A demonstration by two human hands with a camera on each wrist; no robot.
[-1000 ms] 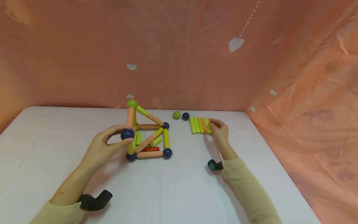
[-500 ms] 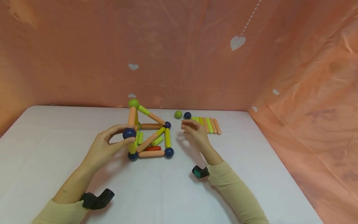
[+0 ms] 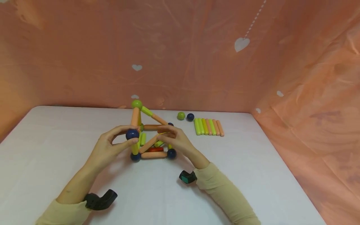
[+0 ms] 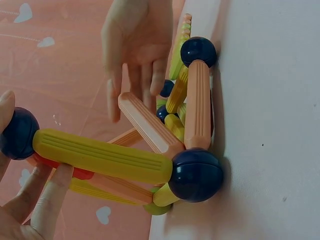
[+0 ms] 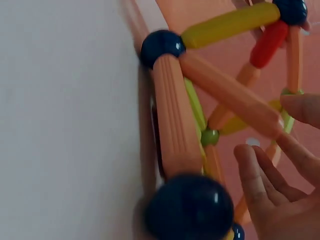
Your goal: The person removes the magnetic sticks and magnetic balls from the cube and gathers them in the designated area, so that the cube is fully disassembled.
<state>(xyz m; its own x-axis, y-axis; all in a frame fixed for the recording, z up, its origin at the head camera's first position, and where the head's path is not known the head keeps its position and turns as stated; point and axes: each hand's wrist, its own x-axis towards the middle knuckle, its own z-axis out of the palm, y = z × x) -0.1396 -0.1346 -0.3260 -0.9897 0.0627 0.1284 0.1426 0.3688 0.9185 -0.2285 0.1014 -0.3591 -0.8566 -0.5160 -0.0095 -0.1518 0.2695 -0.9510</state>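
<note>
While pinching the raised navy ball (image 3: 132,134) in the left hand (image 3: 108,145), held the right hand (image 3: 180,140) at the slanting peach rod (image 3: 149,143), with fingers slightly apart, contact unclear. Had the rod-and-ball frame (image 3: 154,155) standing on the table (image 3: 157,193), seemingly part-built: joined up to the green top ball (image 3: 137,104), but with that rod's upper end unattached. Farther off, had seven loose rods (image 3: 208,126), a spare green ball (image 3: 181,116) and a spare navy ball (image 3: 190,117) unused.

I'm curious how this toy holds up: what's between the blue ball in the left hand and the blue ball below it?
A yellow stick runs from the held ball to the lower ball, plainly seen in the left wrist view.
</note>
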